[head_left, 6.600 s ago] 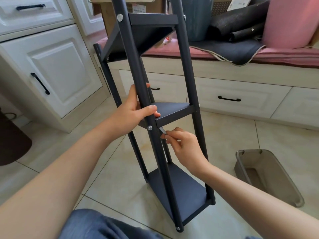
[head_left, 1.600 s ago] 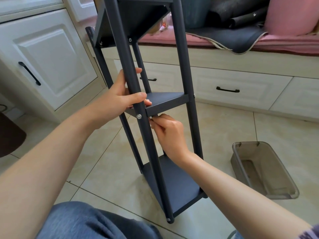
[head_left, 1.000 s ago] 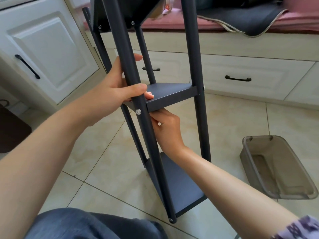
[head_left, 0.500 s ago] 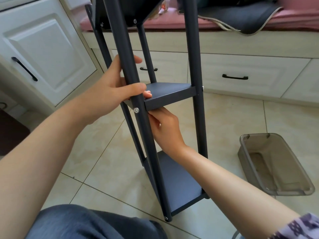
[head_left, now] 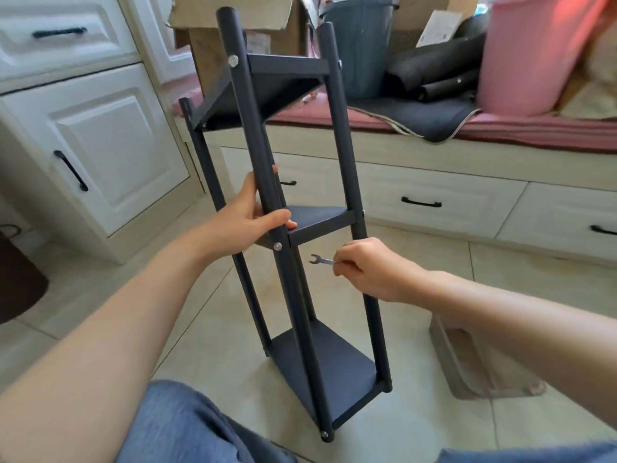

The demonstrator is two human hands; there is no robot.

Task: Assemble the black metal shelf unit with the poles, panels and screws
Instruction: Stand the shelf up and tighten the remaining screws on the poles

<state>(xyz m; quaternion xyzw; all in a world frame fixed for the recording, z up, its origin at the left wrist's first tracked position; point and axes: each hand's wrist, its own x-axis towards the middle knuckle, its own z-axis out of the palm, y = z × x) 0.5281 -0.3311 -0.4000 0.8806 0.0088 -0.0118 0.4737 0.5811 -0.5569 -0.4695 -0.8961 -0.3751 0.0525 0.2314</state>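
Note:
The black shelf unit [head_left: 345,182] stands upright on the tiled floor with its poles joined to three panels: top [head_left: 277,85], middle [head_left: 320,217] and bottom [head_left: 330,365]. My left hand [head_left: 248,217] grips the near front pole [head_left: 253,155] just above the middle panel, beside a silver screw [head_left: 277,245]. My right hand [head_left: 369,267] pinches a small silver wrench [head_left: 321,260], held in the air under the middle panel, to the right of the near pole and apart from it.
A grey plastic bin [head_left: 467,372] lies on the floor at the right, partly behind my right arm. White cabinets [head_left: 110,145] stand at the left. A drawer bench [head_left: 434,195] behind carries a cardboard box, a grey bucket [head_left: 360,45] and a pink tub [head_left: 527,55].
My right hand has come out from under the middle panel to the right, and the wrench now shows in its fingers. The view has tilted up. My left hand keeps its grip.

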